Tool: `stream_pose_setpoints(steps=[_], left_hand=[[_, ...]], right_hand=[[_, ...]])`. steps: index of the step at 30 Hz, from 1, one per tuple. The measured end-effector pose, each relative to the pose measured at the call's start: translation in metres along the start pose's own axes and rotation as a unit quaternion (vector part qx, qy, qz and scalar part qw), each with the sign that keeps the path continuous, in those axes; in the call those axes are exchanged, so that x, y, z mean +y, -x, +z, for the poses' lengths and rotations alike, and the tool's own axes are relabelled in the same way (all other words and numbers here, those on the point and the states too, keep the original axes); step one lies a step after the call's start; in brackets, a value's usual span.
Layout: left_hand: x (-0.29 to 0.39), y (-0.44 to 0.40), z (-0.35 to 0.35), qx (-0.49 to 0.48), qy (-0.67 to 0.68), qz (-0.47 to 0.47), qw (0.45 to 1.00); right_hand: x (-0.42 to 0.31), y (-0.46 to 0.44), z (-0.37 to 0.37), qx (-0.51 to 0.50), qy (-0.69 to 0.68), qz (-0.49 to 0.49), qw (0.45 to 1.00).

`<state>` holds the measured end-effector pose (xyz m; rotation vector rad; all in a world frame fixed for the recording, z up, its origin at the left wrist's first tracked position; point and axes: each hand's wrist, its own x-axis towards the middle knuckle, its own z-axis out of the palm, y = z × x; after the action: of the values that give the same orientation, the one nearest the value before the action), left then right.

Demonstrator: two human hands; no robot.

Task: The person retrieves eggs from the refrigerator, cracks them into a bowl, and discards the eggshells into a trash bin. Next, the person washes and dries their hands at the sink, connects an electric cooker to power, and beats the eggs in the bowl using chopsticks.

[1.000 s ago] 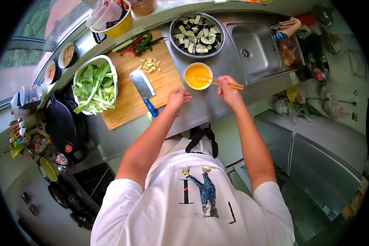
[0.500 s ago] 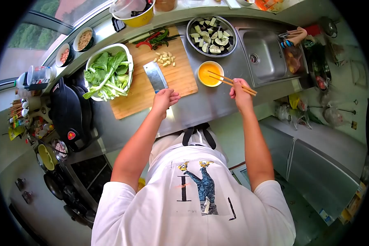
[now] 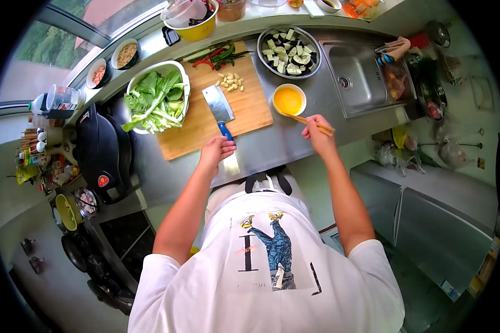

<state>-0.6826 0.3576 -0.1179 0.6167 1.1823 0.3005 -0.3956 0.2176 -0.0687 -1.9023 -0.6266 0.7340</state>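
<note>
My right hand [image 3: 319, 134] holds a pair of wooden chopsticks [image 3: 326, 129], their tips at the near rim of a small bowl of beaten yellow egg [image 3: 289, 100]. Just off the front edge of the wooden cutting board [image 3: 194, 141], my left hand [image 3: 217, 151] hovers with nothing in it, fingers extended. Its fingertips are close to the blue handle of a cleaver [image 3: 219, 105] that lies on the board. Garlic cloves [image 3: 230, 82] and red and green chillies [image 3: 219, 56] lie further back on the board.
Leafy greens fill a white basket [image 3: 187, 83] at the board's left. Cut eggplant sits in a metal bowl [image 3: 318, 61] behind the egg bowl. Right of it is a sink [image 3: 361, 77]. A black appliance [image 3: 100, 150] stands at the left; small bowls line the sill.
My left hand has moved left and toward me, away from the egg bowl, uncovering the cleaver handle. The chopsticks have shifted from the middle of the egg to the bowl's near rim. The view has shifted.
</note>
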Motion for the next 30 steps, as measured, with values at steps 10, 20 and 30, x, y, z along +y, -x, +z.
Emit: stream_pose_setpoints(steps=[10, 20, 30], left_hand=[[-0.014, 0.010, 0.008, 0.018, -0.016, -0.033, 0.999], [-0.019, 0.022, 0.045, 0.017, -0.006, -0.030, 0.999], [-0.020, 0.016, 0.105, -0.026, -0.072, -0.026, 0.997]], right_hand=[[0.001, -0.007, -0.007, -0.046, -0.008, 0.012, 0.999], [0.013, -0.024, -0.020, -0.021, -0.067, 0.004, 0.998], [0.024, -0.034, -0.032, -0.095, -0.082, 0.002, 0.992]])
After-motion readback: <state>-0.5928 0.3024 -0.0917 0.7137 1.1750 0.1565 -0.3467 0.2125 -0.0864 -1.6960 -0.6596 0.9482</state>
